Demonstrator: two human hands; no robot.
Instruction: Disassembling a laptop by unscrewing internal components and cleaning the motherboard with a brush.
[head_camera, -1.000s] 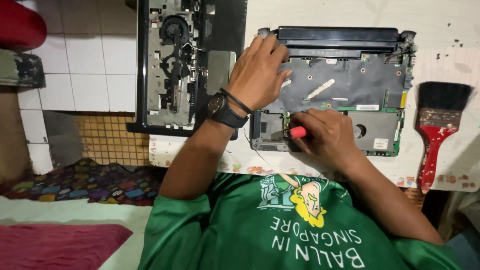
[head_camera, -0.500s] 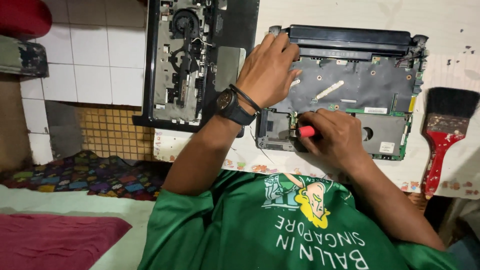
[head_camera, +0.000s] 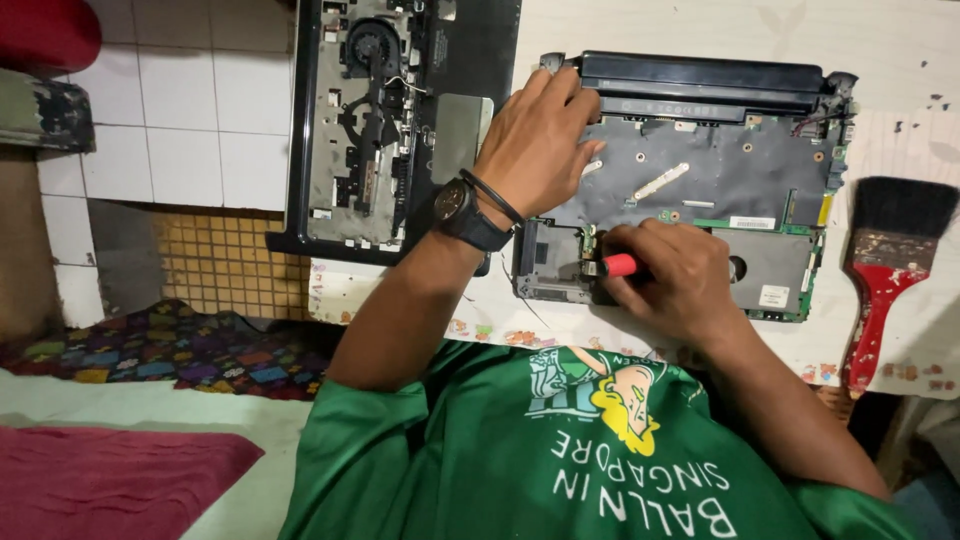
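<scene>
1. Chassis shell (head_camera: 385, 120), black plastic with bare metal inside, lies upper left of centre, set aside on the counter (head_camera: 700, 30).
2. Left hand (head_camera: 535, 140), fingers spread wide, presses flat on the opened laptop (head_camera: 700, 170), seemingly to steady it.
3. Right hand (head_camera: 675, 275) is closed round a red-handled screwdriver (head_camera: 618, 265), tip at the laptop's lower-left corner.
4. Paintbrush (head_camera: 885, 270), red-handled with dark bristles, rests at far right.

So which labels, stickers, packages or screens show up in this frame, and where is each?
White sticker: small white strip on the opened laptop base, just above the right hand.
White label: small squarish patch on the black drive bay, right of that hand.
Shirt print: yellow-and-white graphic on the green shirt.
No packages or screens.
</scene>
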